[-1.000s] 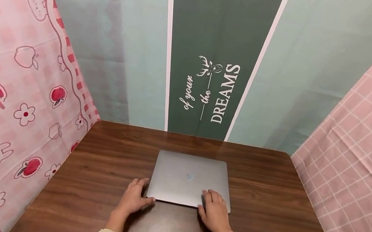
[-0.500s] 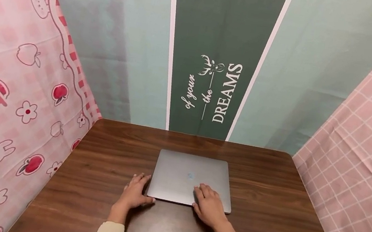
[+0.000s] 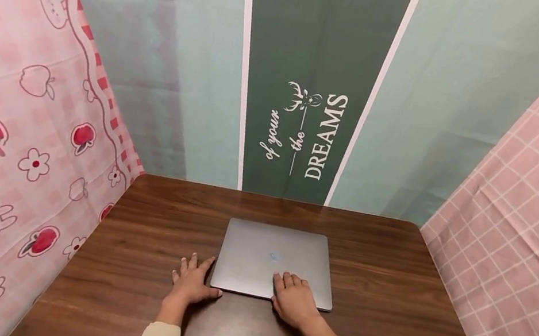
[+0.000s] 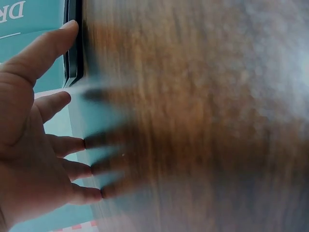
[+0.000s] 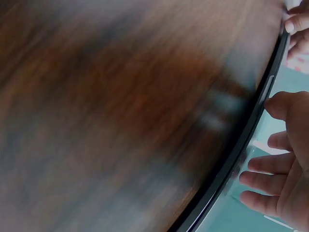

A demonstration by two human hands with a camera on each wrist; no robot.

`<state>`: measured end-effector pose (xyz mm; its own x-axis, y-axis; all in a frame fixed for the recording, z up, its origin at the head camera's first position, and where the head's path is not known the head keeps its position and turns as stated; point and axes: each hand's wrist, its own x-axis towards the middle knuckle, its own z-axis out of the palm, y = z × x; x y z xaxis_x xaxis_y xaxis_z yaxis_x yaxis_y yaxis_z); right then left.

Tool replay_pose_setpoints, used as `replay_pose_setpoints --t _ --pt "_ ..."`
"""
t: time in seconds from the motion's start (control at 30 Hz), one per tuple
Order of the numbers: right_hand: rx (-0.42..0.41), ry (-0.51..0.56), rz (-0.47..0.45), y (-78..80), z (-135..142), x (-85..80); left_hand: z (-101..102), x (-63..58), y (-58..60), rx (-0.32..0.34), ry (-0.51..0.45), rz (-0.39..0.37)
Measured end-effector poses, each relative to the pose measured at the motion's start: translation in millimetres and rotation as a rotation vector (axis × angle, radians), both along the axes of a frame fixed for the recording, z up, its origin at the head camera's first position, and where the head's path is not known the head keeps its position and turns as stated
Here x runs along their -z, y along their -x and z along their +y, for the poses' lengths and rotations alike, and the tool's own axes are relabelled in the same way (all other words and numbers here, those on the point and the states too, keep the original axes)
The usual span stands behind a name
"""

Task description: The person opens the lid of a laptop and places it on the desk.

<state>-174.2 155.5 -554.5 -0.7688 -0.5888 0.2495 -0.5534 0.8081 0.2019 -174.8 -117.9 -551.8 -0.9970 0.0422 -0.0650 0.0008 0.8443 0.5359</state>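
Note:
A closed grey laptop (image 3: 256, 259) with a small bluish mark on its lid lies flat on the wooden table. My left hand (image 3: 190, 286) is spread at its front left corner, thumb along the front edge and fingertips on the tabletop. In the left wrist view, that thumb (image 4: 50, 48) reaches the laptop's dark edge (image 4: 73, 53). Over the front part of the lid is my right hand (image 3: 295, 300), with fairly straight fingers. Its thumb (image 5: 277, 105) touches the front edge near a small notch in the right wrist view.
The brown table (image 3: 147, 219) extends around the laptop on every side. A green and pale teal curtain (image 3: 308, 52) hangs behind it. Pink patterned cloth (image 3: 21, 113) stands at the left, and pink checked cloth (image 3: 527, 230) at the right.
My right hand has slid left along the laptop's front edge, toward its middle. My left fingers have spread wider at the corner. The laptop remains closed.

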Motion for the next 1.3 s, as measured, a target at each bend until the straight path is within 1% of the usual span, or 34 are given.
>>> replay_pose_setpoints --t 0.23,0.4,0.5,0.67,0.77,1.07,1.3 --pt "-0.008 -0.074 -0.065 1.4 -3.7 1.0 -1.4 0.6 -2.8 -0.002 0.008 -0.011" --pt "-0.016 -0.096 -0.096 3.0 -5.0 2.7 -1.1 2.6 -4.8 0.019 0.004 -0.012" --pt "-0.016 -0.079 -0.101 4.6 -5.4 2.6 -0.9 3.0 -5.4 0.043 0.009 -0.021" --pt "-0.024 -0.028 -0.099 7.0 -5.6 1.0 -1.7 3.1 -5.6 0.064 0.018 -0.042" --pt "-0.030 -0.003 -0.109 8.1 -5.5 0.0 -2.0 4.2 -5.5 0.058 0.014 -0.043" --pt "-0.042 0.035 -0.128 13.1 -3.5 0.9 -1.5 6.4 -5.4 0.018 0.010 0.017" --pt "-0.082 0.075 -0.064 14.8 -2.1 1.9 -1.1 9.4 -3.7 0.011 0.017 0.010"
